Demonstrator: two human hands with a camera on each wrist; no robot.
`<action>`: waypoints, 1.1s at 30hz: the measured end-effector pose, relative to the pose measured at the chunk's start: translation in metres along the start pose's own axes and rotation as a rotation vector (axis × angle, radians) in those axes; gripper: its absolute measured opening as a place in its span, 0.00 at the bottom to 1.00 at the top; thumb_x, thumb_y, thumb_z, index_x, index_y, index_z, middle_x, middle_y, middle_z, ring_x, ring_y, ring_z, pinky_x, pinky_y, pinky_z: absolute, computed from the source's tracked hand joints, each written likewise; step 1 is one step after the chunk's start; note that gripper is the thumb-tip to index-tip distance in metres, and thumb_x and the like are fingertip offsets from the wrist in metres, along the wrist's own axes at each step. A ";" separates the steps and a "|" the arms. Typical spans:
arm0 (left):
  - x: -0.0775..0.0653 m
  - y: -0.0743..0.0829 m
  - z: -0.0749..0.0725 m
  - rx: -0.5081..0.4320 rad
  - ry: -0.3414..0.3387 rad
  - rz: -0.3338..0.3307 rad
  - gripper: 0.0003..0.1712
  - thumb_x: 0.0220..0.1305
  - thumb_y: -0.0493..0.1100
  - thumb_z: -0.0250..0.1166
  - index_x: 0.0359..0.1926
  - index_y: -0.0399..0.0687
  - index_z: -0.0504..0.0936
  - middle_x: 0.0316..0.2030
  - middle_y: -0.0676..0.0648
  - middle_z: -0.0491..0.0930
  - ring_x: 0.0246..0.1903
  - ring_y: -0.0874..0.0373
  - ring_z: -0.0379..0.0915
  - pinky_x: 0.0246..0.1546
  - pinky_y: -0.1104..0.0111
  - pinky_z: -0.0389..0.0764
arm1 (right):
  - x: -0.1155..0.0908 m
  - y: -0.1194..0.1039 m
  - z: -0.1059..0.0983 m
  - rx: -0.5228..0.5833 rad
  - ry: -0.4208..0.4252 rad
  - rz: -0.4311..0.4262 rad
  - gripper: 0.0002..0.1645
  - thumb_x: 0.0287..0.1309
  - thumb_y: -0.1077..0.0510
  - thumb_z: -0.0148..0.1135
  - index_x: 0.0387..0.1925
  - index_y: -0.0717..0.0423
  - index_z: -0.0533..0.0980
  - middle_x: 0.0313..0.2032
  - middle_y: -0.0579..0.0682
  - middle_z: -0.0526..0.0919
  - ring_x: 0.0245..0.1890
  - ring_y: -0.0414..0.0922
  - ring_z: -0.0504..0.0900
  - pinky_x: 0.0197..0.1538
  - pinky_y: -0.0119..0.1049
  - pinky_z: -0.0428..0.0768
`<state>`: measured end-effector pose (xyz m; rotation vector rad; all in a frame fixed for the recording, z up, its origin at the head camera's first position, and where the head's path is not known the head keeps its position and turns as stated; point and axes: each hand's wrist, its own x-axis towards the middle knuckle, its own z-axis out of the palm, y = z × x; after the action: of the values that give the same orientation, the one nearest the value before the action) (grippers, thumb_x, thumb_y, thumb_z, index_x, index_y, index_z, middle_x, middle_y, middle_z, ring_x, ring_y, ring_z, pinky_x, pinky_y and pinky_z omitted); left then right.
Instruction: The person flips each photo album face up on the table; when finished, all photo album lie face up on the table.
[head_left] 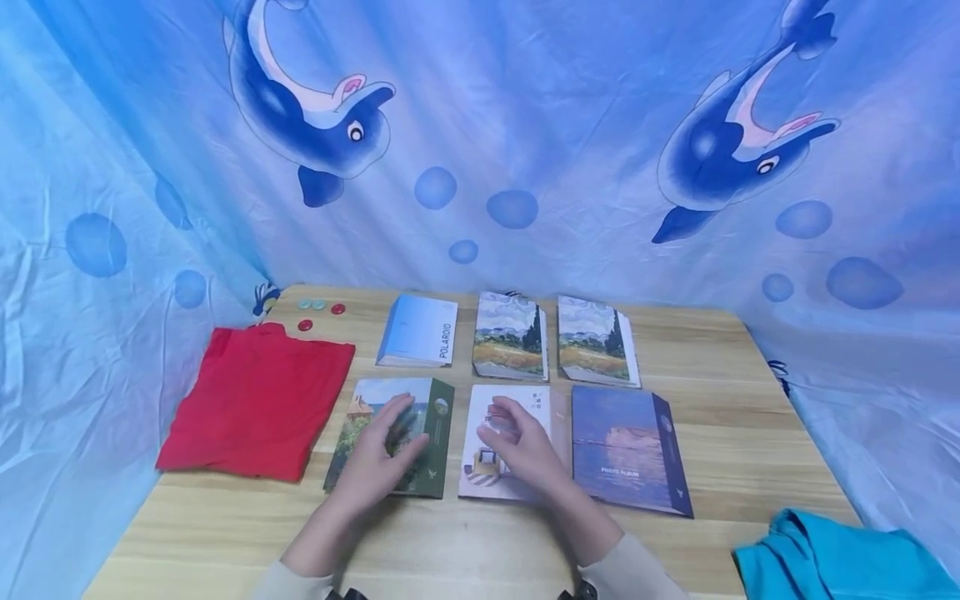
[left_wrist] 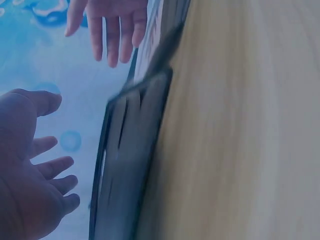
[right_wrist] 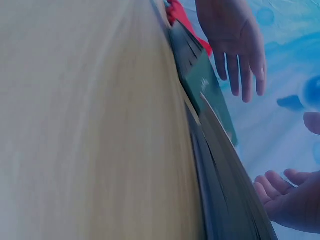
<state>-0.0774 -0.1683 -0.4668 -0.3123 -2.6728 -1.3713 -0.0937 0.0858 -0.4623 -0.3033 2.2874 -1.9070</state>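
Table (head_left: pixel 465 546) has red cloth (head_left: pixel 251 408) left, teal cloth (head_left: pixel 847 558) near right, wood (head_left: pixel 738 417) showing beside six albums (head_left: pixel 618 446); left hand (head_left: pixel 378 458) and right hand (head_left: pixel 521 442) hover over two, fingers spread.

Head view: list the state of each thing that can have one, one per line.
Left hand, open, holding nothing
Right hand, open, holding nothing
Green-spined album, closed
White album, closed
Purple-blue album, closed
Polaroid album, closed
Left landscape album, closed
Right landscape album, closed
Red cloth, laid flat
Teal cloth, rumpled
Discs, lying loose
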 end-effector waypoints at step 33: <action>-0.016 -0.049 -0.037 -0.046 -0.002 -0.280 0.51 0.66 0.56 0.70 0.79 0.43 0.54 0.77 0.36 0.54 0.76 0.38 0.46 0.74 0.44 0.52 | 0.024 -0.010 0.059 0.399 -0.149 0.282 0.50 0.63 0.55 0.69 0.76 0.65 0.52 0.71 0.69 0.62 0.70 0.62 0.66 0.70 0.53 0.69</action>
<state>-0.0729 -0.2278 -0.4869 0.0607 -2.7707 -1.5059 -0.1019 0.0220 -0.4631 -0.0645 1.7020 -2.0492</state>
